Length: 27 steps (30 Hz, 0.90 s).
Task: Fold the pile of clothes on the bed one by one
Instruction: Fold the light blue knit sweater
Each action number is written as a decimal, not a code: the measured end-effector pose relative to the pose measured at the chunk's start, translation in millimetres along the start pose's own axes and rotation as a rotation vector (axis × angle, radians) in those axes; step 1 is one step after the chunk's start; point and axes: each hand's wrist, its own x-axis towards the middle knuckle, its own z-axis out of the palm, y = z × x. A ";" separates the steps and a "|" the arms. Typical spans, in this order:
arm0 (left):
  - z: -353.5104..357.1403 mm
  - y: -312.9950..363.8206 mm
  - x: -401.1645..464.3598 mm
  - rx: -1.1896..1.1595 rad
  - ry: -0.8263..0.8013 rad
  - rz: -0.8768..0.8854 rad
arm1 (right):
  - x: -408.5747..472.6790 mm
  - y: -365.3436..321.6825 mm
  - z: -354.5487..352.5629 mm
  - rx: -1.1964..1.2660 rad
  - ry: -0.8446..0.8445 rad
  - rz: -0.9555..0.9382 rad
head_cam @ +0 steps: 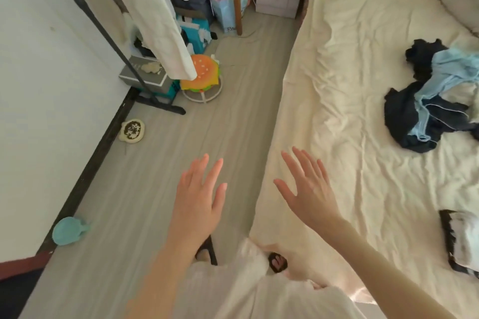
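— Cream sheets cover the bed [350, 72] along the right of a narrow bedroom; where is the laundry?

— The pile of clothes [435, 101], dark and pale-blue garments tangled together, lies unfolded at the far right, well apart from both hands.

— And the hands?

— The left hand [199, 197] hangs flat over the floor, the right hand [308, 189] above the near bed edge; fingers spread wide, holding nothing, seemingly poised to reach.

— Beyond?

— A burger-shaped stool [201, 72] beneath a garment rack [103, 28].
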 end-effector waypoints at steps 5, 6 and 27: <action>-53.6 -71.0 55.5 0.079 -0.030 0.115 | 49.3 -70.2 14.2 0.043 0.082 0.084; -61.5 -79.2 68.9 0.088 -0.051 0.129 | 57.5 -79.6 14.1 0.044 0.117 0.090; -45.7 119.1 457.5 0.098 -0.218 0.797 | 274.3 86.3 -99.6 0.031 0.433 0.647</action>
